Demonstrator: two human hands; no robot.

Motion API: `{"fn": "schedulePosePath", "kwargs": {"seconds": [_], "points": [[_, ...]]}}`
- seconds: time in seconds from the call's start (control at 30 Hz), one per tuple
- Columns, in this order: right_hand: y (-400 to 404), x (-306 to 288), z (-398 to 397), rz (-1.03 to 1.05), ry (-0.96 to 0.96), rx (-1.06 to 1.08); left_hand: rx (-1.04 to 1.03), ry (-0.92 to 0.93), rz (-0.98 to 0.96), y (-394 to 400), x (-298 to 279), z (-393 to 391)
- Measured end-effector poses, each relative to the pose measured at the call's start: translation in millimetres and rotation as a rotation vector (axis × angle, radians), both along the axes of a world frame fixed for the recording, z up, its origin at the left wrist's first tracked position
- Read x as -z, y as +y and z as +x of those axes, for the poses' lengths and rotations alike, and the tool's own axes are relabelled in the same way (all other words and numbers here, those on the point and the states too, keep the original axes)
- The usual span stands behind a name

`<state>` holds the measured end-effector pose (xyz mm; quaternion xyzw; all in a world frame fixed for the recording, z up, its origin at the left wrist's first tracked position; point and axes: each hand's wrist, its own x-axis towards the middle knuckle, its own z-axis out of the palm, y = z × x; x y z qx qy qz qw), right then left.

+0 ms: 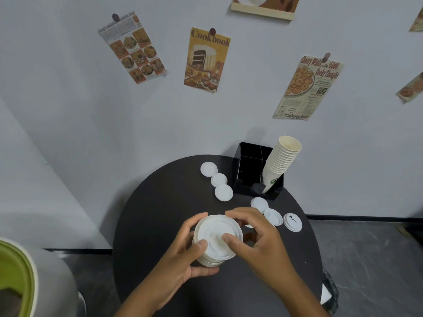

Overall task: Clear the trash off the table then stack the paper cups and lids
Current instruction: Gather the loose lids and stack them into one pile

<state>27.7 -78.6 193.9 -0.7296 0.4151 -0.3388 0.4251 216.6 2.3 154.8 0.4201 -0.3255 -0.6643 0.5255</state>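
One round black table, poster-hung wall.

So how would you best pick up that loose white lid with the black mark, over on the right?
The marked lid lies flat on the black table, apart from its neighbour. Probably best to come from above and pinch its raised rim on opposite sides, perhaps at the open right edge.

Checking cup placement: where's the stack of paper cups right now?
In the head view, the stack of paper cups leans in the right slot of the black holder, at the table's far right edge by the wall.
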Motion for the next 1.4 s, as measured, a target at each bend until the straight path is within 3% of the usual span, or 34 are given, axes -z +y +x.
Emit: {"fn": "schedulePosePath", "kwargs": {"seconds": [0.27,0.6,0.97,1.4], "points": [[-2.0,11.7,-4.1,-0.053,0.06,0.064,-0.022,-0.057,-0.015,-6.6,6.4,-19.7],[22.5,21.2,-11.1,0.229,-0.116,0.08,-0.005,-0.083,-0.01,0.8,14.5,-12.1],[54.2,26.7,-19.0,0.511,-0.307,0.302,0.093,-0.021,0.058,1.1,29.2,-25.7],[-32.9,71.4,-87.8,0.607,-0.313,0.209,0.0,0.06,0.187,-69.8,57.6,-97.2]]}}
